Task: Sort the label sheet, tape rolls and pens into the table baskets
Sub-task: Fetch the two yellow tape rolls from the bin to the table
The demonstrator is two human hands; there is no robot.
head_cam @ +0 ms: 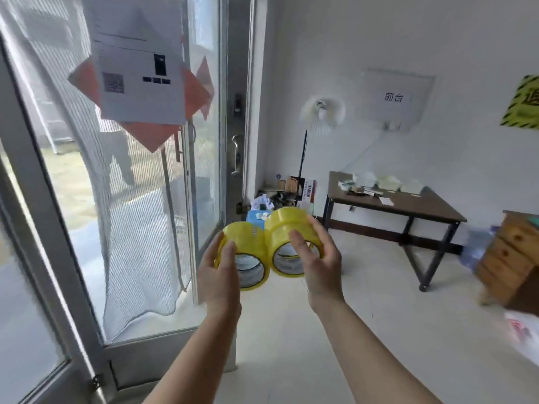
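- Two yellow tape rolls held in the air in front of the person, over a pale floor, one roll per hand.
- Left hand: fingers curled round the outer side of the left tape roll, thumb on its near rim; a firm grip on the roll.
- Right hand: fingers wrapped over the outer side of the right tape roll, thumb laid across its open face; likewise gripping.
- Rolls sit side by side and appear to touch at their inner edges. Both cores face the camera; the right roll sits slightly higher than the left.
- Both forearms bare, reaching forward from the bottom edge of the view.
- Left of the hands: glass door with a mesh curtain hanging behind it and a printed paper sheet stuck to the glass over orange paper.
- Right, against the far wall: dark desk on black legs, well apart from the hands, with pale papers and small items on its top; contents too blurred to name.
- Far right edge: wooden drawer unit, blurred.
- Corner between door and desk: heap of boxes and paper scraps on the floor.
- Wall above the desk: small fan and a white board with printed characters.
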